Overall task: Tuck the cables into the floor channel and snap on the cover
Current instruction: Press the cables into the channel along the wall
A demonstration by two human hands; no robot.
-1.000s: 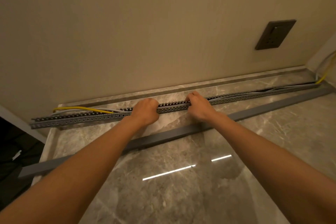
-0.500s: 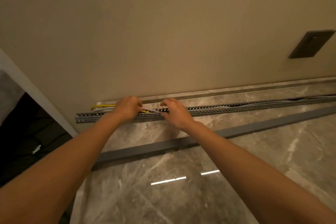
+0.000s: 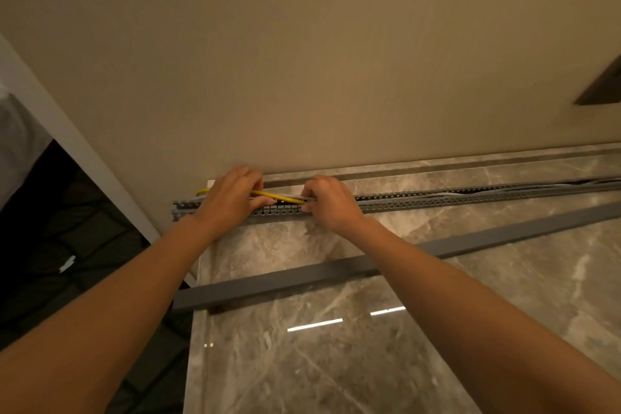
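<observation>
A grey slotted floor channel [image 3: 437,200] runs along the foot of the beige wall, from left of centre out past the right edge. A yellow cable [image 3: 275,196] and a pale grey cable [image 3: 292,194] lie over its left part, between my hands. My left hand [image 3: 232,200] rests on the channel near its left end, fingers curled over the yellow cable. My right hand [image 3: 331,203] pinches the cables at the channel's top edge, just to the right. The long grey cover [image 3: 336,274] lies loose on the marble floor, nearer to me, slanting up to the right.
The polished marble floor [image 3: 336,363] ends at a left edge beside a dark lower area [image 3: 67,262]. A white door frame [image 3: 67,141] slants along the left. A dark wall socket plate [image 3: 601,89] is at the right edge. More cables [image 3: 554,183] run inside the channel's right part.
Both hands have slid left along the channel toward its left end and my view has followed them left. The yellow cable now stretches between my two hands.
</observation>
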